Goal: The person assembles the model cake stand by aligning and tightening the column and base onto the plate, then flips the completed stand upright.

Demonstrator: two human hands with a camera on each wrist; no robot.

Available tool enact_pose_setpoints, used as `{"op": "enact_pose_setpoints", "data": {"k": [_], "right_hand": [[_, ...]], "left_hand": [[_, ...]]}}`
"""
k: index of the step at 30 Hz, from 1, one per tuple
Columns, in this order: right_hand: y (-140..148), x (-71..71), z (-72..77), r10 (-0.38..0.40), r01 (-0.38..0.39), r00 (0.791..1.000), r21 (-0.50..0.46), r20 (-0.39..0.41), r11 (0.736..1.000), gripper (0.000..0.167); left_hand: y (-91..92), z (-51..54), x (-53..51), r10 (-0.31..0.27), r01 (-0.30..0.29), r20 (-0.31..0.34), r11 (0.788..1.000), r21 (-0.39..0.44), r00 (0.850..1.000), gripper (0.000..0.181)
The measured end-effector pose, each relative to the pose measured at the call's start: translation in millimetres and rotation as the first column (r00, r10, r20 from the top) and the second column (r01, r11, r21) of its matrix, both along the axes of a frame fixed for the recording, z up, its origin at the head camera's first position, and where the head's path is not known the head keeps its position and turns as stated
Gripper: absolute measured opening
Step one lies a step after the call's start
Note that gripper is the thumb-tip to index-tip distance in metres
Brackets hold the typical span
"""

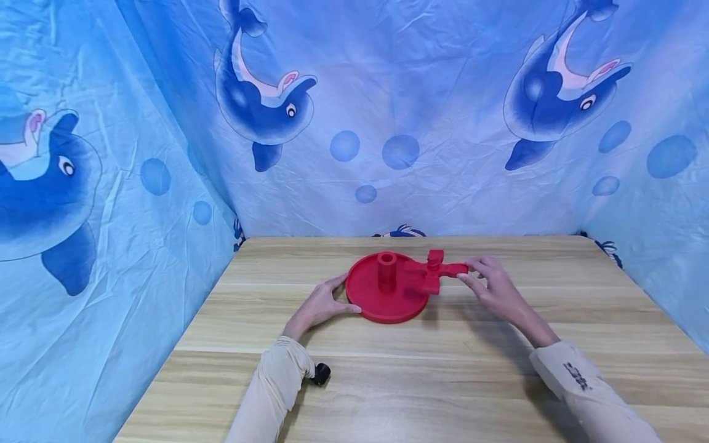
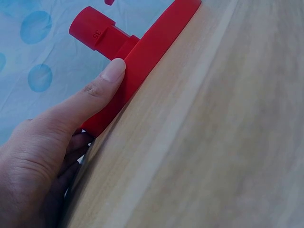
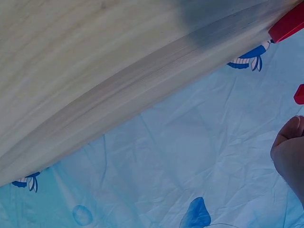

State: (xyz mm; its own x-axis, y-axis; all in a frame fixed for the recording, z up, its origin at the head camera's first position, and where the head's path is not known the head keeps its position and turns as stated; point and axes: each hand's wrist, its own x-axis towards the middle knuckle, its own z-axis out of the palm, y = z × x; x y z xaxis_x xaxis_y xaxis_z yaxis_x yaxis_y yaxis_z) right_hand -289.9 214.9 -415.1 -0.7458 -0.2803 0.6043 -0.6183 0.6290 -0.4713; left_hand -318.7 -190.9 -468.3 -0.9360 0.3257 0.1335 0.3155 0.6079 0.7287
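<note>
A round red base (image 1: 362, 296) with a raised rim lies flat on the table, and a hollow red post (image 1: 386, 274) stands at its middle. My left hand (image 1: 321, 303) holds the base by its left edge; the left wrist view shows the thumb against the rim. Marks like "35" show on the post (image 2: 92, 29) there. My right hand (image 1: 496, 294) pinches the right arm of a red cross-shaped piece (image 1: 434, 271). The cross is held above the base's right side, to the right of the post. Only part of the right hand (image 3: 290, 149) shows in the right wrist view.
The wooden table (image 1: 421, 387) spreads around the base. Blue cloth (image 1: 476, 197) with dolphins hangs behind the table and at both sides. A small black object (image 1: 321, 373) sits by the left sleeve cuff.
</note>
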Motion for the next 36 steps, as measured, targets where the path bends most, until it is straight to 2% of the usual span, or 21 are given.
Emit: {"op": "enact_pose_setpoints", "data": {"k": [6,11,15,19,26,29,32,34,36], "right_hand": [[-5.4,1.3,1.7,0.031,-0.031,0.999,0.0,0.024,1.0,0.028],[-11.2,0.8,6.2,0.038,-0.038,0.993,0.0,0.109,0.999,0.027],[-18.0,-0.7,13.0,0.05,-0.048,0.98,-0.016,0.195,0.999,0.027],[-26.1,-4.0,22.6,0.081,-0.073,0.949,-0.036,0.305,0.997,0.028],[-38.7,-13.2,35.5,0.139,-0.116,0.859,-0.077,0.493,0.99,0.04],[-43.1,-18.4,37.5,0.178,-0.12,0.812,-0.139,0.556,0.983,0.044],[-47.3,-23.9,38.0,0.251,-0.125,0.746,-0.24,0.616,0.963,0.046],[-50.6,-26.7,37.9,0.298,-0.11,0.692,-0.313,0.657,0.944,0.046],[-54.0,-29.0,37.1,0.353,-0.086,0.629,-0.39,0.692,0.917,0.047]], "left_hand": [[0.3,-1.0,-0.6,-0.003,0.004,-0.003,1.0,0.007,1.0,0.104],[-0.3,-2.1,-1.3,-0.001,0.001,-0.008,1.0,0.013,1.0,0.104],[-0.7,-1.8,-0.7,0.004,-0.004,0.002,1.0,0.011,1.0,0.105],[-1.2,-1.7,-0.6,0.002,-0.003,0.005,1.0,0.003,1.0,0.106],[-1.4,-1.2,0.5,-0.003,0.003,0.01,1.0,0.008,1.0,0.105],[-1.2,-1.0,0.9,-0.007,0.007,0.01,1.0,0.016,1.0,0.105],[-1.2,-0.9,0.7,-0.01,0.01,0.008,1.0,0.028,1.0,0.105],[-1.2,-0.9,0.2,-0.012,0.012,0.009,0.999,0.03,1.0,0.105],[-1.2,-0.8,0.0,-0.014,0.013,0.009,0.999,0.033,1.0,0.105]]}}
